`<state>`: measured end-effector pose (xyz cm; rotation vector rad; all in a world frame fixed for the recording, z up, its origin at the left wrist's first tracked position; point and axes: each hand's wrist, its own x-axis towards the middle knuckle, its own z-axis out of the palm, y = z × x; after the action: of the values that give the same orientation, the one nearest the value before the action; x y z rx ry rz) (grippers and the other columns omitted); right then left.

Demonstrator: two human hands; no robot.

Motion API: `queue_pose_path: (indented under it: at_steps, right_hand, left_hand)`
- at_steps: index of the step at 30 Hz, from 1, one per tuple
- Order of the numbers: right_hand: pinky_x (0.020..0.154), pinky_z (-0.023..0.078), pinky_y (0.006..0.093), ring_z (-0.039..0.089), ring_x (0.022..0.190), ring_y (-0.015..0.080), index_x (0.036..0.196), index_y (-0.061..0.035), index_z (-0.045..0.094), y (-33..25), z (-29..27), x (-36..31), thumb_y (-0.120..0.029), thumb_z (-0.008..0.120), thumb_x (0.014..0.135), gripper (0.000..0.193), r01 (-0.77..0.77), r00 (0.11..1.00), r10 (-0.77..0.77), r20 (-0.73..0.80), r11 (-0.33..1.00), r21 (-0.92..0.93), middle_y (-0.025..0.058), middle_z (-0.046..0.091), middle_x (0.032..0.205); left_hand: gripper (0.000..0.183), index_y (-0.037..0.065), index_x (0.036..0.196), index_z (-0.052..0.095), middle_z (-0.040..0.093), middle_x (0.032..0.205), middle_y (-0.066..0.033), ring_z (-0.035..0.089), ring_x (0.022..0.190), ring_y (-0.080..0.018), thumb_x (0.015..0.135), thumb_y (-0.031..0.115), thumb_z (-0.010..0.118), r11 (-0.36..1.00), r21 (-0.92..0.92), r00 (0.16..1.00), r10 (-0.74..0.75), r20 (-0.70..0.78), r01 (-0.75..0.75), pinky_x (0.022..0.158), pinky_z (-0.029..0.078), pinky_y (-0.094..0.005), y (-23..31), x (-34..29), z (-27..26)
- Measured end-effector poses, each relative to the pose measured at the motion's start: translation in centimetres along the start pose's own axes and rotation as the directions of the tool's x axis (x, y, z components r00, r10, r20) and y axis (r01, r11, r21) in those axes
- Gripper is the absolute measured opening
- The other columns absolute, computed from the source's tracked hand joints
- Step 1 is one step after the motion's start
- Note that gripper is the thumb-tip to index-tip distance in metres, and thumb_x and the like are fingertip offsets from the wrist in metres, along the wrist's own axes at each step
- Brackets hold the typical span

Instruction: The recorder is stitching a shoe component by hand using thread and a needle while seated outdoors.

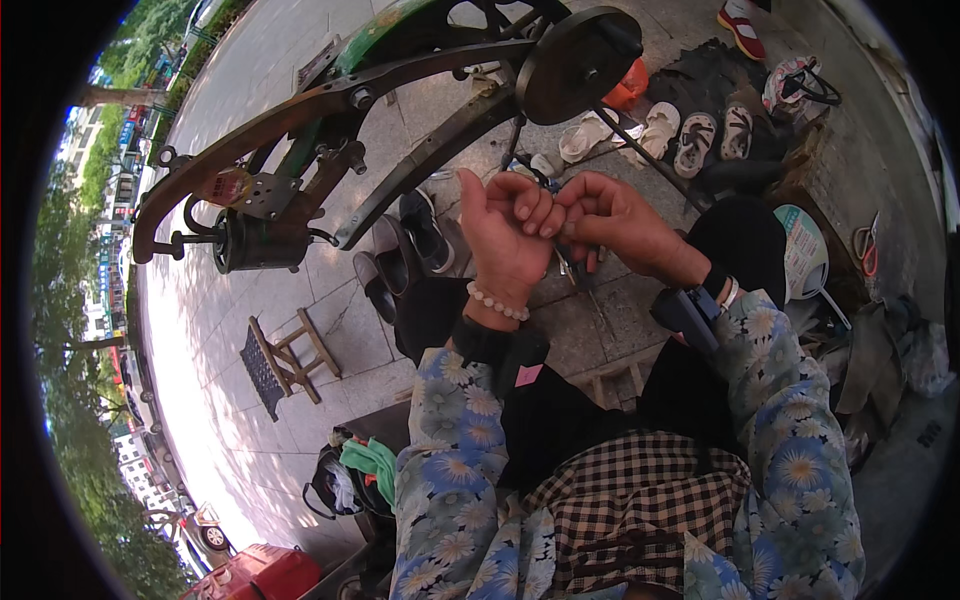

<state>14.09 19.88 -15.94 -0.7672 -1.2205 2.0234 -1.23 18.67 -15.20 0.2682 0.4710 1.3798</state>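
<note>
My left hand [508,235] is raised in front of me, palm toward me. Its fingers are curled in and its thumb points up. Close against its fingertips, my right hand [625,225] pinches with thumb and forefinger. Whatever the two hands hold between them is too small or hidden to make out. Just beyond them stands an old cast-metal sewing machine [430,62], with a round wheel [580,65] on its right and a dark cylinder [262,243] at its left end. Neither hand touches it. Below the hands, partly covered, lie some small tools [572,270].
Dark shoes [425,230] lie left of my knees; light sandals [660,130] sit beyond the machine. At right are a round fan [800,250] and red-handled scissors [866,245]. A folding stool [290,362] stands at left, near a bag with green cloth [370,468].
</note>
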Motion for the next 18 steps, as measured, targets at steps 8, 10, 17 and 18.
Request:
queue_pose_path:
  at_steps: [8, 10, 17, 18]
  right_hand:
    - [0.046, 0.046, 0.0223, 0.057, 0.057, 0.0105, 0.097, -0.0007, 0.045, -0.4, 0.0, 0.1, -0.006, 0.059, 0.076, 0.025, -0.029, 1.0, 0.029, -0.011, 0.999, -0.045, 0.0062, 0.058, 0.076]
    - [0.043, 0.041, 0.0199, 0.057, 0.058, 0.0094, 0.096, -0.0031, 0.046, 0.1, -0.1, 0.2, -0.01, 0.059, 0.074, 0.026, -0.054, 0.998, 0.052, -0.034, 0.997, -0.059, 0.0046, 0.059, 0.076]
    - [0.039, 0.038, 0.0181, 0.057, 0.059, 0.0089, 0.097, -0.0062, 0.046, 0.5, 0.2, -0.4, -0.012, 0.058, 0.074, 0.026, -0.071, 0.996, 0.069, -0.063, 0.997, -0.025, 0.0028, 0.06, 0.077]
    - [0.039, 0.038, 0.0181, 0.057, 0.059, 0.0089, 0.097, -0.0062, 0.046, 0.6, 0.1, -0.3, -0.012, 0.058, 0.074, 0.026, -0.061, 0.997, 0.06, -0.044, 0.998, -0.033, 0.0028, 0.06, 0.077]
  left_hand:
    - [0.061, 0.004, 0.068, 0.053, 0.034, 0.05, -0.0012, 0.032, 0.045, -0.0123, 0.087, 0.057, 0.03, 0.997, 0.075, 1.0, 0.023, 0.003, -0.023, 0.045, 0.028, -0.0266, 0.4, 0.2, 0.3]
    - [0.061, 0.003, 0.069, 0.052, 0.034, 0.05, -0.0011, 0.033, 0.045, -0.012, 0.087, 0.056, 0.03, 0.998, 0.052, 1.0, 0.023, 0.009, -0.024, 0.045, 0.029, -0.0264, -0.2, 0.0, -0.2]
    - [0.06, 0.003, 0.069, 0.051, 0.034, 0.051, -0.0009, 0.033, 0.045, -0.0118, 0.088, 0.056, 0.03, 0.993, 0.113, 0.998, 0.032, -0.051, -0.026, 0.045, 0.03, -0.0266, -0.8, -0.5, -0.4]
    - [0.061, 0.003, 0.068, 0.051, 0.034, 0.051, -0.0008, 0.032, 0.045, -0.0119, 0.088, 0.056, 0.029, 0.994, 0.108, 0.997, 0.01, -0.073, -0.002, 0.045, 0.03, -0.0271, -0.9, -0.3, -0.5]
